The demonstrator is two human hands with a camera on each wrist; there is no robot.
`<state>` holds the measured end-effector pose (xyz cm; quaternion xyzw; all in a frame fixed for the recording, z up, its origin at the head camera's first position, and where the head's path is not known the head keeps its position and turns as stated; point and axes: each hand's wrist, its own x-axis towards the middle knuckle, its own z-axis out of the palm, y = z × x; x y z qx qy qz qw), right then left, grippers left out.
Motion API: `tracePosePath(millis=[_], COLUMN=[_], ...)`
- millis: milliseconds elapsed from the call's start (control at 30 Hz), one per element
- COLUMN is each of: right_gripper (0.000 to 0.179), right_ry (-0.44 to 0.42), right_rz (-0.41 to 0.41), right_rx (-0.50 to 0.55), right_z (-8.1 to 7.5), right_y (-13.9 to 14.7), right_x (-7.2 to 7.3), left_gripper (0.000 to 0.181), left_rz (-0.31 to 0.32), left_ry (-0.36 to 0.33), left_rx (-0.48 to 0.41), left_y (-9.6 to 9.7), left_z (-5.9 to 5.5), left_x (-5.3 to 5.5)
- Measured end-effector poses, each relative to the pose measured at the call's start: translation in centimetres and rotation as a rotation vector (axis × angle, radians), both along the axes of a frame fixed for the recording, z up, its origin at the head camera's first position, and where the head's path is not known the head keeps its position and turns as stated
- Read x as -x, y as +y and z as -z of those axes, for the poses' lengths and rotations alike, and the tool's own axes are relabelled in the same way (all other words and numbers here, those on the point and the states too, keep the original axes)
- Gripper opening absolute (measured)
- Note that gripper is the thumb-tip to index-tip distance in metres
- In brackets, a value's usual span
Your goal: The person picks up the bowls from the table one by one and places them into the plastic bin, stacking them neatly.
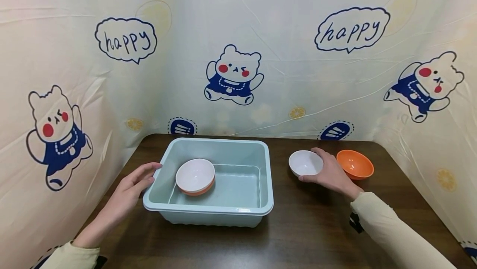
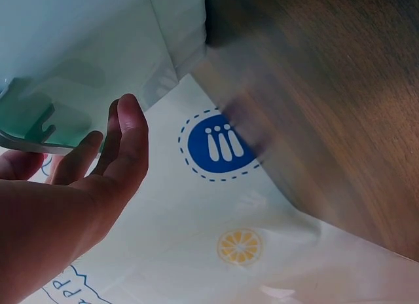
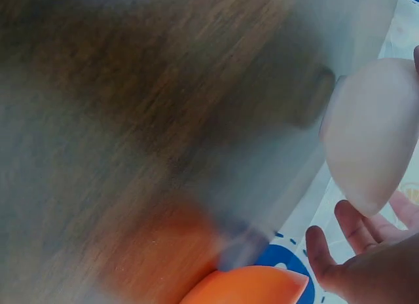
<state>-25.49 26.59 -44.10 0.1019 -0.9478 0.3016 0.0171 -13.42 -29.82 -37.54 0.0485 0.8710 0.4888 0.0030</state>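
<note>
On the right side of the table, my right hand (image 1: 331,173) spans a white bowl (image 1: 305,162), thumb at its near side and fingers at its far side. The right wrist view shows this bowl (image 3: 373,133) from the side, with fingertips at its rim. An orange bowl (image 1: 355,164) stands just right of that hand. My left hand (image 1: 130,188) is at the left rim of a pale blue-green basin (image 1: 208,210), fingers loosely extended and fingertips at the edge. Inside the basin, toward its left, a white bowl (image 1: 195,174) sits in or on an orange one (image 1: 197,192).
The dark brown wooden table (image 1: 298,236) carries everything. A printed cloth (image 1: 290,66) with bears and "happy" bubbles hangs behind and at both sides, meeting the table's back edge. A strip of table separates the basin from the right-hand bowls.
</note>
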Motion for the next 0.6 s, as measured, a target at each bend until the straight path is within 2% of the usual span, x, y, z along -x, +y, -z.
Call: tracePosePath(millis=[333, 600], right_gripper=[0.108, 0.108], right_ry=[0.051, 0.084], right_rz=[0.016, 0.012], right_rx=[0.002, 0.044], right_z=[-0.7, -1.7], right_y=[-0.6, -0.9], right_x=[-1.3, -3.0], left_gripper=[0.041, 0.041], left_rz=[-0.003, 0.004], left_ry=[-0.003, 0.001], left_rx=[0.002, -0.011], left_y=[0.0, -0.1], left_z=[-0.1, 0.0], left_x=[-0.1, -0.1])
